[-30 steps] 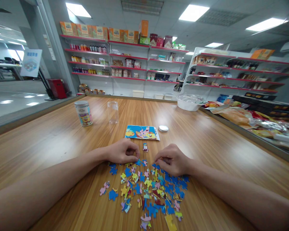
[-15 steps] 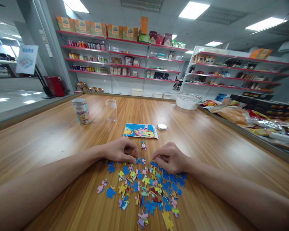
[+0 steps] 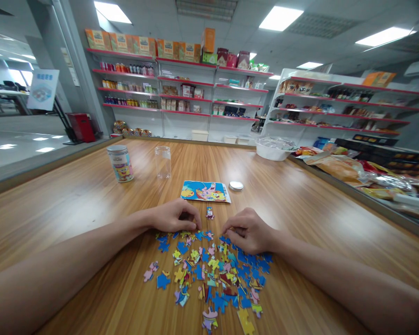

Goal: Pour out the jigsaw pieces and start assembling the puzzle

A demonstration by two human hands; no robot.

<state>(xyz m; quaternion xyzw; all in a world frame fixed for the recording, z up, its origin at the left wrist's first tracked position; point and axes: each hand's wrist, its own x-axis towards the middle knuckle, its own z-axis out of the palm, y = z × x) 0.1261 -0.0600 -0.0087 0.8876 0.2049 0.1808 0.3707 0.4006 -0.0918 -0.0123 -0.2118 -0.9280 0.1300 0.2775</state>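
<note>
Left hand (image 3: 176,216): curled grip at far edge of scattered colourful cardboard puzzle pieces (image 3: 212,274); contents hidden.
Right hand (image 3: 247,230): same, pinching; cannot tell what.
Pieces: on wooden surface (image 3: 91,195).
Risk: forearms sweeping pieces off.

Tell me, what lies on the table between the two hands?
In the head view, a single small puzzle piece lies between the left hand and the right hand, apart from both; otherwise bare wooden table.
</note>
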